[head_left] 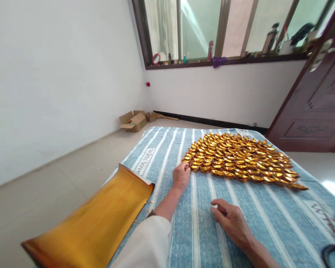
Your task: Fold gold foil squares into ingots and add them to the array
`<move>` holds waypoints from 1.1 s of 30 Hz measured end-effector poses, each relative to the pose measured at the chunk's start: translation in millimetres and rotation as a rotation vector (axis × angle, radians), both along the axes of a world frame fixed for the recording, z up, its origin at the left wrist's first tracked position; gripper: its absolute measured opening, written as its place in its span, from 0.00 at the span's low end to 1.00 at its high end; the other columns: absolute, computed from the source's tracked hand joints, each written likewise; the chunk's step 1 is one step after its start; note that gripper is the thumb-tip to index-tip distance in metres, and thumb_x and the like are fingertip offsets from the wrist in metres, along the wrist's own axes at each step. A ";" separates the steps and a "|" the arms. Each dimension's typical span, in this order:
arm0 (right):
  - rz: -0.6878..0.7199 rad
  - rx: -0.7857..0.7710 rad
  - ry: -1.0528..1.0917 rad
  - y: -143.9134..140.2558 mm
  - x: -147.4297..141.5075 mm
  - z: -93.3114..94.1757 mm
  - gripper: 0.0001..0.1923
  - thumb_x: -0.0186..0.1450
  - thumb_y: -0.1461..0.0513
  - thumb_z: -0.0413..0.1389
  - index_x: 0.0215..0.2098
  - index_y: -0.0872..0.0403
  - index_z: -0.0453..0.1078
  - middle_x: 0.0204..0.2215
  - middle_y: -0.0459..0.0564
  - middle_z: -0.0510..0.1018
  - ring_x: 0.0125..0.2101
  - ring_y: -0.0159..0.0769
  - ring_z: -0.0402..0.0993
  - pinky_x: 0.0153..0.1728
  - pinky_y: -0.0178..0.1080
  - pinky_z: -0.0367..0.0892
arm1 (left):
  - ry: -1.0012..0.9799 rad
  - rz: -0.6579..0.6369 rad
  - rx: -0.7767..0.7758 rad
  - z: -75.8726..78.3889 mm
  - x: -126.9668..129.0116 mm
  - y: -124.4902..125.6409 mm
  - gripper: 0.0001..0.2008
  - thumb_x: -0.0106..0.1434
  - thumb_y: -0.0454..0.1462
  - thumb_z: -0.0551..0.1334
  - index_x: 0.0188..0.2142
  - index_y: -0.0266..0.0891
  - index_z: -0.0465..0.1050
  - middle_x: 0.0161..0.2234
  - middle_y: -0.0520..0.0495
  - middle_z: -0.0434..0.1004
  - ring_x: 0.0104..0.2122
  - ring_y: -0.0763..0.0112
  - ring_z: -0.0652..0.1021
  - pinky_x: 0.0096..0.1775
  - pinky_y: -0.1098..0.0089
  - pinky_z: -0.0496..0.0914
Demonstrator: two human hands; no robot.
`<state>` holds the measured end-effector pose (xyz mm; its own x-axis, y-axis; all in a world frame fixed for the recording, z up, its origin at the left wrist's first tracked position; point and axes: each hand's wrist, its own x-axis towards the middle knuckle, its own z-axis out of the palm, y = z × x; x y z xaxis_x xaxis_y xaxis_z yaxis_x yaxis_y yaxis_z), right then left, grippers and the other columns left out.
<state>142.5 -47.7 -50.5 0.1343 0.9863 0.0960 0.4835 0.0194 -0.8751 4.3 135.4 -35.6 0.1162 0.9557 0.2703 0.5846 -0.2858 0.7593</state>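
Note:
Many small boat-shaped gold paper ingots (234,158) lie in close rows on the blue-and-white striped cloth. At the near left corner of these rows, my left hand (181,175) is closed in a pinch on a gold paper ingot, partly hidden by the fingers. My right hand (233,223) hovers over the cloth nearer to me, thumb and forefinger apart and nothing between them. Left of my left forearm lies a stack of gold foil paper sheets (95,216), its ends curling up.
The striped cloth (181,223) covers the table. Black-handled scissors (333,253) lie at the lower right. On the floor beyond stands an open cardboard box (134,122). A dark red door (309,100) is at the right, and a windowsill (190,64) holds bottles and small items.

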 end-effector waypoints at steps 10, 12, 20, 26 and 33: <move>-0.013 -0.004 -0.027 -0.2 1.7 -3.6 0.16 0.63 0.53 0.50 0.39 0.54 0.72 0.17 0.41 0.64 0.21 0.33 0.65 0.26 0.35 0.59 | 0.019 0.030 0.002 8.9 -4.6 -2.2 0.11 0.57 0.28 0.56 0.31 0.37 0.77 0.30 0.48 0.78 0.33 0.68 0.76 0.40 0.71 0.66; -0.002 0.001 -0.030 0.4 3.1 -5.1 0.16 0.63 0.53 0.51 0.39 0.55 0.72 0.16 0.41 0.65 0.20 0.33 0.65 0.25 0.35 0.59 | 0.017 0.032 -0.003 12.5 -7.0 -4.2 0.11 0.57 0.29 0.56 0.30 0.37 0.77 0.29 0.48 0.78 0.32 0.67 0.76 0.39 0.70 0.66; -0.021 0.005 -0.066 1.3 1.7 -3.8 0.17 0.63 0.53 0.50 0.39 0.55 0.72 0.16 0.41 0.65 0.20 0.33 0.65 0.26 0.34 0.59 | 0.005 -0.218 -0.118 8.2 -3.1 -20.7 0.08 0.53 0.31 0.58 0.26 0.36 0.77 0.20 0.53 0.74 0.24 0.72 0.74 0.30 0.75 0.65; -0.029 0.024 -0.069 2.5 -0.4 -2.1 0.16 0.63 0.53 0.49 0.38 0.55 0.72 0.16 0.40 0.63 0.20 0.33 0.63 0.26 0.35 0.57 | 0.022 -0.348 -0.142 5.8 15.4 -24.7 0.08 0.51 0.32 0.59 0.27 0.35 0.78 0.23 0.53 0.75 0.26 0.72 0.74 0.30 0.74 0.65; -0.028 0.032 -0.045 3.2 -1.1 -1.0 0.15 0.63 0.54 0.50 0.38 0.55 0.71 0.16 0.40 0.63 0.20 0.32 0.64 0.26 0.35 0.58 | 0.078 -0.380 -0.129 11.7 23.9 -23.2 0.11 0.51 0.33 0.56 0.29 0.35 0.78 0.25 0.51 0.75 0.28 0.70 0.74 0.32 0.73 0.65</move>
<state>141.4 -44.6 -51.5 0.1570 0.9784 0.1343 0.5227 0.0331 -0.8519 28.3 112.2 -23.9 0.4832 0.8662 0.1278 0.5129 -0.3983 0.7605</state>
